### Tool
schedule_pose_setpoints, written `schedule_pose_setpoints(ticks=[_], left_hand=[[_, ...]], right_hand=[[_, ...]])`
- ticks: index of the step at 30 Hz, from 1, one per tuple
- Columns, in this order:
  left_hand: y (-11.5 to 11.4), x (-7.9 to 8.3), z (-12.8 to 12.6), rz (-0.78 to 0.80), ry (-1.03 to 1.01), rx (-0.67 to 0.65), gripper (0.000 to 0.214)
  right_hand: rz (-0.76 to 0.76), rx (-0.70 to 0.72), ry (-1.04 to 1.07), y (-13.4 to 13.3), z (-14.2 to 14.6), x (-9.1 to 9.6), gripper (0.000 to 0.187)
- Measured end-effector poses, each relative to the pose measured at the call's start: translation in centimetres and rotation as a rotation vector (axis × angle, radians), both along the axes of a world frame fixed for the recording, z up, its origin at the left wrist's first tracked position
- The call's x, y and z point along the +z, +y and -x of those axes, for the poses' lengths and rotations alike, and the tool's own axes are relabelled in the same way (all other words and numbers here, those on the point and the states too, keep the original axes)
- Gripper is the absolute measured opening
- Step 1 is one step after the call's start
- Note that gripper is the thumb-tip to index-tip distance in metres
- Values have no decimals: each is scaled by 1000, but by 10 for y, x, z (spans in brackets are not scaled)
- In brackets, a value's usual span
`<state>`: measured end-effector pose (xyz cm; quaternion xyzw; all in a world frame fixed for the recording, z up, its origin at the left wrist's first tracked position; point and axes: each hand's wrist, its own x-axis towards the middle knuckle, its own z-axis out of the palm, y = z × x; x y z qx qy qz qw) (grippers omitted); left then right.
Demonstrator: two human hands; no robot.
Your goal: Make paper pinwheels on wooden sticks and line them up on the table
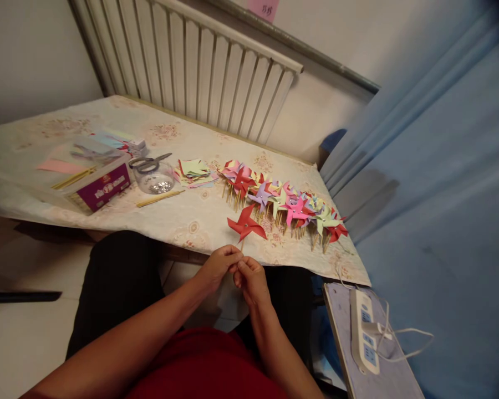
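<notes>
A red paper pinwheel (245, 224) stands upright on its thin stick just beyond the near edge of the table. My left hand (223, 262) pinches the stick below the paper blades. Right beside it, my right hand (251, 277) is closed too, its thumb and fingers together on the lower part of the same stick. The stick's bottom end is hidden by the fingers. Behind the red one, many finished pinwheels (280, 199) in pink, purple, yellow, green and red lie in a long row, their sticks toward me.
A patterned cloth covers the table (149, 219). On it are scissors (149, 162) across a clear bowl (154, 182) of small shiny pieces, stacked paper squares (193, 170), loose sticks (160, 198) and a purple-labelled box (103, 185). A power strip (363, 332) lies at lower right, by the blue curtain (432, 166).
</notes>
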<state>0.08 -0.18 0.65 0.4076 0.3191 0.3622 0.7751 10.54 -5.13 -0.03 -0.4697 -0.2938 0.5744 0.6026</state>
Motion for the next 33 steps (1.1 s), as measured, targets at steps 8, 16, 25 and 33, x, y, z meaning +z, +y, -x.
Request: schedule_pose_setpoints(ticks=[8,16,25,33], left_hand=[[-1,0,-1,17,-23,-4,28],[0,-1,3,1,-19,-34,30],[0,-1,3,3,-3,38,29],[1,-2,4,-13,-31,-28,29]], right_hand=[[20,-36,-48,0,1,-4,20],[16,8,-21,-1,2,0,25],[25,-49,-26,0,2,-4,22],[2,-6,2,0,1,-4,24]])
